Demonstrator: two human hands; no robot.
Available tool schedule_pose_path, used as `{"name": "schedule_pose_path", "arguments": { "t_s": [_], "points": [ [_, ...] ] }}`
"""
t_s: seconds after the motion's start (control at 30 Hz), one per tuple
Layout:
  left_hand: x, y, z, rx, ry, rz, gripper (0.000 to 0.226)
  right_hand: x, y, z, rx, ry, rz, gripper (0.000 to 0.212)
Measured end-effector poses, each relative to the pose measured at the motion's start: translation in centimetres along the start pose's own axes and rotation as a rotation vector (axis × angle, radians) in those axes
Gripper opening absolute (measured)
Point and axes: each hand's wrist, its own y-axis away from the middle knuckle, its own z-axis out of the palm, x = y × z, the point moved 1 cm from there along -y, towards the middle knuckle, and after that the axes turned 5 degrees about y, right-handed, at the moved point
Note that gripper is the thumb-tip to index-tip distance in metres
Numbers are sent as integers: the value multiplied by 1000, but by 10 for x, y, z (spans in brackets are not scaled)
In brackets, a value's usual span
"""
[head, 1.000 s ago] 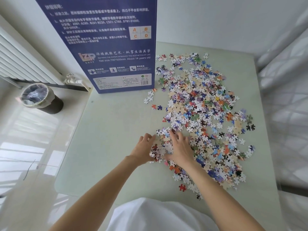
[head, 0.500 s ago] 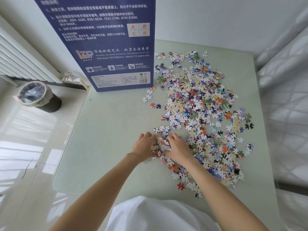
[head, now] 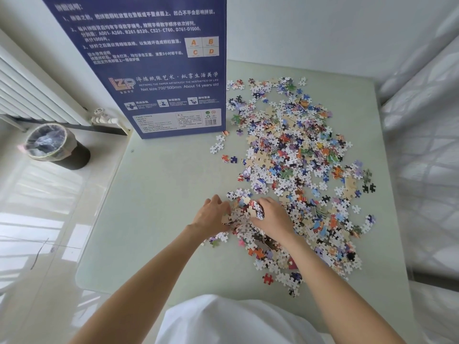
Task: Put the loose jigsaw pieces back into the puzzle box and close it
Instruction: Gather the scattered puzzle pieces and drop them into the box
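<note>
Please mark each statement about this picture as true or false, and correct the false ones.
1. Both hands gather a heap of loose jigsaw pieces between them. True.
2. The tall blue cardboard puzzle box lies flat on the table. False: it stands upright at the far left of the pale green table.
3. The left hand rests on the box. False: it is at the heap, opposite the right hand.
4. A dark round waste bin lined with clear plastic stands on the floor, left of the table. True.
</note>
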Motion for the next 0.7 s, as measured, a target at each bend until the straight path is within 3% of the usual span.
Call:
{"name": "schedule_pose_path", "arguments": {
  "t_s": [0.23,0.57,0.7],
  "points": [
    [-5,3,-7,26,77,-22,41,-1,0,-7,116,-72,-1,48],
    [-15,-1,-13,81,261,-136,38,5,-1,-12,117,-69,20,48],
    [-14,1,-21,110,298,-116,25,3,0,-18,77,-58,34,46]
  ]
}}
